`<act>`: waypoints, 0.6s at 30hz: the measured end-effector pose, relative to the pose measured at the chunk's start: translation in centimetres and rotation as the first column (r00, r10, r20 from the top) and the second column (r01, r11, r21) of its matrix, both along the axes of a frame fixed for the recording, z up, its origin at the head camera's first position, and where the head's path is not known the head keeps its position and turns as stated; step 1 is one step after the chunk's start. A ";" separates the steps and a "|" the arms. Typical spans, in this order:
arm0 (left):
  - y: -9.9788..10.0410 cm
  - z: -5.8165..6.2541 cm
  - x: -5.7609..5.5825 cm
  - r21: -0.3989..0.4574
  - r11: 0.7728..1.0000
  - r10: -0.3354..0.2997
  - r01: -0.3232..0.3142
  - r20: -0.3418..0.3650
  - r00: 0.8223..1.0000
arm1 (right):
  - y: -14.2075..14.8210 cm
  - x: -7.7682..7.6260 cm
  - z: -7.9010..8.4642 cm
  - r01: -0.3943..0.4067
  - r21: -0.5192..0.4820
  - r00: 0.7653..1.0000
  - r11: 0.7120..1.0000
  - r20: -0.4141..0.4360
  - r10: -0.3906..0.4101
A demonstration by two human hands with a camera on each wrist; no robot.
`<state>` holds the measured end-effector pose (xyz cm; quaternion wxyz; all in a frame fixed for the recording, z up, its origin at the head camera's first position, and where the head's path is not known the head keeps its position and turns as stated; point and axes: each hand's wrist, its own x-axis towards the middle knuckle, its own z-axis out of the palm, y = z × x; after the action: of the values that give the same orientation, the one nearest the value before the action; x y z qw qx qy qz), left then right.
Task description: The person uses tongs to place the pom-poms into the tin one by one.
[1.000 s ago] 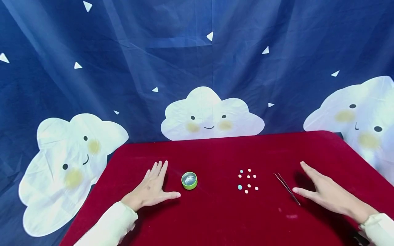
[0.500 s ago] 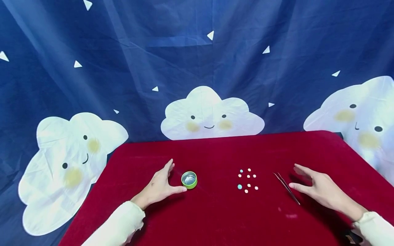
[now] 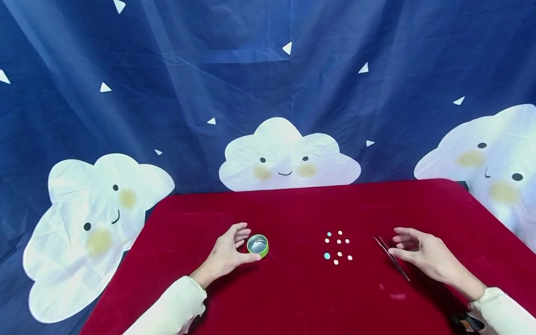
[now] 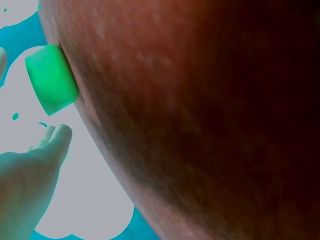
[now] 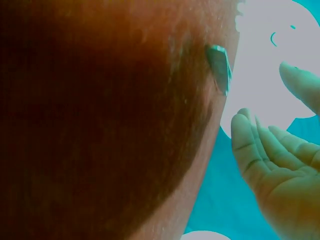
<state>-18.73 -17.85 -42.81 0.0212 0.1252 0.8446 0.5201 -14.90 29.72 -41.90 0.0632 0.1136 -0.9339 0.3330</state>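
My left hand (image 3: 226,253) is beside a small round green tin (image 3: 262,252) with a silvery inside. In the head view its thumb overlaps the tin's near edge; in the left wrist view a gap shows between the fingers (image 4: 59,142) and the green tin (image 4: 52,80). Metal tweezers (image 3: 393,259) lie slantwise on the red cloth. Close to their right side hovers my right hand (image 3: 435,260), fingers loosely bent and holding nothing. The right wrist view has the tweezers (image 5: 220,70) on the cloth, apart from the fingers (image 5: 245,137).
Several small pale round pieces (image 3: 339,254) and two blue ones, the larger blue piece (image 3: 327,256) nearer me, lie between tin and tweezers. A red cloth (image 3: 293,298) covers the table. Behind its far edge hangs a blue curtain (image 3: 251,93) with white clouds.
Both hands have moved inward: the left rightward to the tin, the right leftward to the tweezers. Their spread fingers have bent. The tin, tweezers and small pieces stay where they were.
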 end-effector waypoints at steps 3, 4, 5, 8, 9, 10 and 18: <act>0.2 0.0 0.0 0.013 1.000 -0.010 0.010 0.004 1.000 | -0.4 -0.1 -0.1 0.007 -0.018 1.000 1.000 0.013 -0.007; 0.3 0.0 0.0 0.015 1.000 -0.012 0.012 0.004 1.000 | -0.5 -0.2 -0.1 0.009 -0.023 1.000 1.000 0.015 -0.009; 0.3 0.1 -0.1 0.018 1.000 -0.011 0.011 0.003 1.000 | -0.6 -0.2 -0.2 0.011 -0.027 1.000 1.000 0.016 -0.011; 0.4 0.2 -0.1 0.017 1.000 -0.006 0.006 -0.001 1.000 | -0.8 -0.3 -0.3 0.021 -0.024 0.999 0.999 0.025 -0.021; 0.5 0.2 -0.1 0.014 1.000 -0.004 0.004 -0.004 1.000 | -0.9 -0.4 -0.4 0.025 -0.024 0.999 0.999 0.030 -0.024; 0.5 0.2 -0.1 0.009 1.000 -0.003 0.003 -0.007 1.000 | -0.9 -0.4 -0.4 0.028 -0.022 0.999 0.999 0.033 -0.028; 0.7 -0.3 -0.5 -0.010 1.000 -0.024 0.023 -0.051 0.998 | -1.2 -0.8 -0.6 0.059 0.026 0.998 0.998 0.026 -0.060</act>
<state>-19.24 -17.19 -43.09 0.0061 0.1483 0.8459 0.5123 -15.71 28.57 -42.54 0.0591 0.0822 -0.9418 0.3207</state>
